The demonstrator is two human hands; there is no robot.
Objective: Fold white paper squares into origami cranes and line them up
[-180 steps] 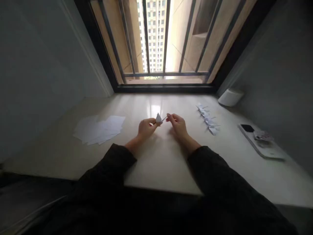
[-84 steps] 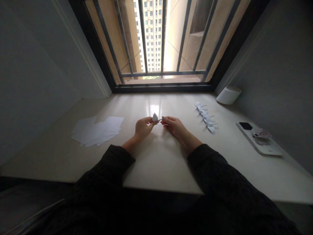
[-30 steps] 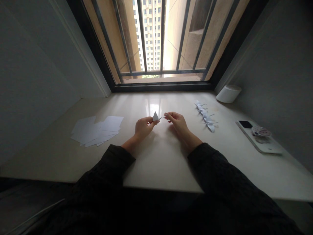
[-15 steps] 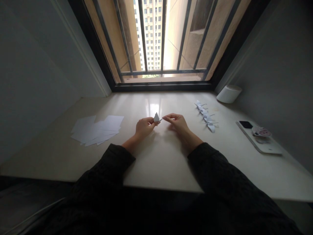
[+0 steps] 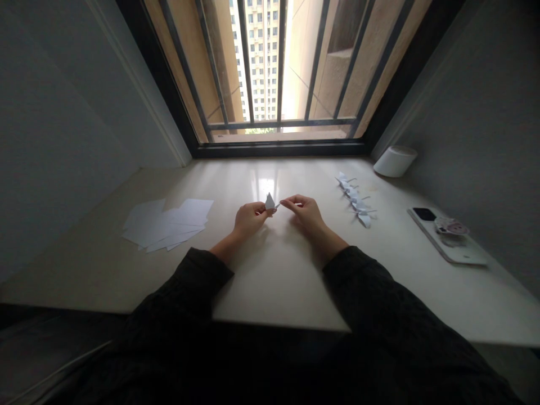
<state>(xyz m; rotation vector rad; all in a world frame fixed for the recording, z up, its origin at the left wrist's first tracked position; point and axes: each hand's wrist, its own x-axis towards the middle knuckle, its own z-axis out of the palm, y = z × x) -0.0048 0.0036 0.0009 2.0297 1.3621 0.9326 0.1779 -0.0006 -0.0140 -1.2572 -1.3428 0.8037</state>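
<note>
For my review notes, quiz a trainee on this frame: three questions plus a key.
1. True or false: the left hand holds a small folded paper piece.
2. Where does the row of paper figures lie? A) against the left wall; B) to the right of the right hand; C) in the left hand.
3. Fill in: the loose paper sheets lie on the person's ___ side.

Key: 1 true; 2 B; 3 left.

right fingers (image 5: 291, 201) | nearer folded paper (image 5: 270, 201) | than 1.0 s ago
</note>
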